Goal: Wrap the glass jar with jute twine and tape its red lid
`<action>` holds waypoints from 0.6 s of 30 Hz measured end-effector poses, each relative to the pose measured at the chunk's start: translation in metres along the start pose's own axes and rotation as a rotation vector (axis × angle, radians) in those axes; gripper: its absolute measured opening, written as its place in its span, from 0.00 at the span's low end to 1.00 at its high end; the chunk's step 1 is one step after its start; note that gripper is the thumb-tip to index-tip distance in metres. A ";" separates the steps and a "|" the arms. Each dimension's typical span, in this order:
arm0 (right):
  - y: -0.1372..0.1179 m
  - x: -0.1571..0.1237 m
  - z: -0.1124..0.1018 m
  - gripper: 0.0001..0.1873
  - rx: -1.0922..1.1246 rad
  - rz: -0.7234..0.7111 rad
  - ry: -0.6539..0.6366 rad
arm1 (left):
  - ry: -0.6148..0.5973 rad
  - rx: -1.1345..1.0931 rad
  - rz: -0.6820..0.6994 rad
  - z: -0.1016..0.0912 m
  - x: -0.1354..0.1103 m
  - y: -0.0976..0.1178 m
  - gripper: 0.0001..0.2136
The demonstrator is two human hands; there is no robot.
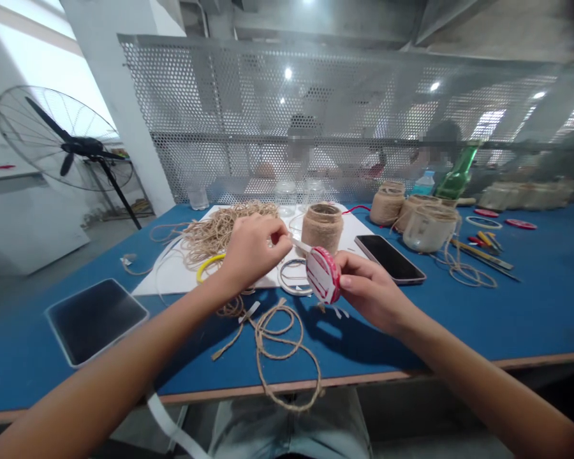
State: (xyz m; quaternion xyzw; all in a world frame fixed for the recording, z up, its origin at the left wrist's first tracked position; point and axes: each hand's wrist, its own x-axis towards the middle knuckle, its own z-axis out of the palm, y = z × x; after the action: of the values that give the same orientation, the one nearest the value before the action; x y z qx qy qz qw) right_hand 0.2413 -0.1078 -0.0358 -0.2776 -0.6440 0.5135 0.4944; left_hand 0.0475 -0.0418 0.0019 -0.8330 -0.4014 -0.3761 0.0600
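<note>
My right hand (370, 287) grips a round red lid (335, 271) by its rim, holding it tilted above the table. White strips that look like tape cross the lid's face. From its upper edge a narrow white strip (300, 244) stretches to my left hand (256, 248), whose thumb and fingers are pinched on the strip's end. Just behind the lid stands a twine-wrapped jar (322, 229). A heap of loose twine (213, 236) lies beyond my left hand on white paper (160, 280). Below the hands a looped length of twine (317, 368) hangs over the table's front edge.
A tablet (95, 322) lies at left, a phone (387, 256) at right. Wrapped jars (387, 204), a green bottle (460, 172) and tools (483, 255) occupy the right side. Behind the table rises a perforated metal screen (249, 95), with people beyond. A fan (83, 146) stands left.
</note>
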 end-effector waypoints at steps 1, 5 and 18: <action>-0.001 0.000 0.000 0.08 0.057 0.029 0.003 | 0.016 0.009 -0.007 -0.001 0.002 -0.003 0.07; -0.010 0.000 0.002 0.10 0.251 0.086 0.002 | 0.006 0.092 -0.048 -0.002 0.007 -0.018 0.07; -0.008 0.003 -0.003 0.08 0.271 0.086 0.085 | -0.168 0.079 0.097 -0.002 -0.001 -0.003 0.11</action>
State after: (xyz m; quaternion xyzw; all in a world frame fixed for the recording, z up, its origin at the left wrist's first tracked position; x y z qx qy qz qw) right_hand 0.2446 -0.1069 -0.0275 -0.2572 -0.5348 0.6041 0.5319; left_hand 0.0433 -0.0413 0.0019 -0.8770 -0.3789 -0.2853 0.0772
